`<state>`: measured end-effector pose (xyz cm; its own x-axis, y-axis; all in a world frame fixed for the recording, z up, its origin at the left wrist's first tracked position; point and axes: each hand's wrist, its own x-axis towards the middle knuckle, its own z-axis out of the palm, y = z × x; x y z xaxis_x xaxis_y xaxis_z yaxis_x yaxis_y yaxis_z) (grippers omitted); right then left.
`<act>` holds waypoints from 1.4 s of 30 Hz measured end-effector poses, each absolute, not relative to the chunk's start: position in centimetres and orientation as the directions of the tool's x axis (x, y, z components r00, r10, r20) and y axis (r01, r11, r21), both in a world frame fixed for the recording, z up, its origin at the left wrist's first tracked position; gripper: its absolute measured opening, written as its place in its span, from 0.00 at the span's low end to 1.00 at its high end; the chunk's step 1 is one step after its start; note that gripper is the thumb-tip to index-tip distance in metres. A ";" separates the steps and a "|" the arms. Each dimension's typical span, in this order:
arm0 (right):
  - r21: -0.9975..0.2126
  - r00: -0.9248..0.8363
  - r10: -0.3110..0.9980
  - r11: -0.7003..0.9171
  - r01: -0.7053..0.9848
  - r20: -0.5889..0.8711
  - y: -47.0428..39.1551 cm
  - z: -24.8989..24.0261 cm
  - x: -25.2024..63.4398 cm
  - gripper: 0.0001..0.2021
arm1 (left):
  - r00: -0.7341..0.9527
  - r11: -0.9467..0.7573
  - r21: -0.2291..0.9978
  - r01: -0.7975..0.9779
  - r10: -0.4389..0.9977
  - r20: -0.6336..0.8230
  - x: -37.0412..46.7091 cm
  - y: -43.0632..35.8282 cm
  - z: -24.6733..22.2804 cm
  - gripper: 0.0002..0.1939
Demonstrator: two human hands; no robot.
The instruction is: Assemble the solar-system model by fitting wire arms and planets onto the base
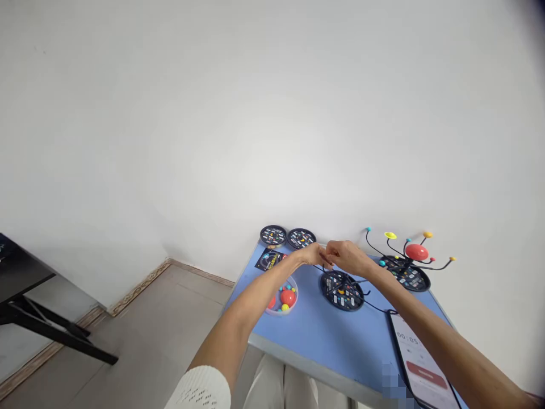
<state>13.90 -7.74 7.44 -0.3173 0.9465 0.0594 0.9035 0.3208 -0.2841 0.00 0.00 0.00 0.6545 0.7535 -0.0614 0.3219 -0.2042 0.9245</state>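
Observation:
My left hand (313,254) and my right hand (347,255) meet above the blue table (315,332), fingertips together on a small part too small to make out. Just below them lies a round black base (342,289) with thin black arms rising from it. A clear bowl (283,300) of coloured balls, one large and red, sits under my left forearm. An assembled solar-system model (406,261) with a red ball and small coloured balls on black arms stands to the right.
Two more round black bases (273,234) (301,238) and a dark booklet (268,260) lie at the table's far left by the white wall. A phone (419,360) showing a timer lies at the near right. A black table leg (51,332) stands left on the floor.

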 end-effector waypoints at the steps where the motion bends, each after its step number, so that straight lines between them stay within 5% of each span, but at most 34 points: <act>1: -0.299 -0.332 0.940 0.339 0.892 0.076 -8.2 7.4 13.7 0.08 | 0.646 -0.206 0.925 0.318 0.761 -0.053 -0.1 -0.1 0.3 0.05; 9: -0.354 -0.484 0.869 0.486 0.799 0.101 -13.3 6.9 9.0 0.11 | 0.346 -0.228 0.941 0.251 0.929 0.133 -4.3 -2.1 3.6 0.06; 19: -0.235 -0.451 0.892 0.430 0.872 -0.040 -13.8 2.4 1.0 0.13 | -0.095 -0.268 0.940 0.210 0.952 0.292 -13.5 -12.6 3.4 0.12; 25: -0.289 -0.416 0.902 0.431 0.855 0.117 -16.8 2.1 2.0 0.14 | -0.250 -0.285 0.910 0.302 0.897 0.364 -14.9 -20.5 0.4 0.14; 30: -0.362 -0.175 0.926 0.298 0.883 0.334 -20.5 -0.4 8.0 0.15 | -0.140 -0.412 0.720 0.558 0.809 0.571 -14.5 -24.0 -2.9 0.14; 37: -0.143 -0.051 0.958 0.094 0.985 0.283 -20.0 -4.8 13.3 0.14 | 0.169 -0.478 0.246 0.843 0.670 0.722 -13.4 -22.7 -7.4 0.17; 42: -0.079 -0.030 0.984 0.045 0.996 0.176 -19.1 -4.4 12.6 0.14 | 0.231 -0.475 0.134 0.870 0.631 0.740 -14.0 -22.3 -7.9 0.16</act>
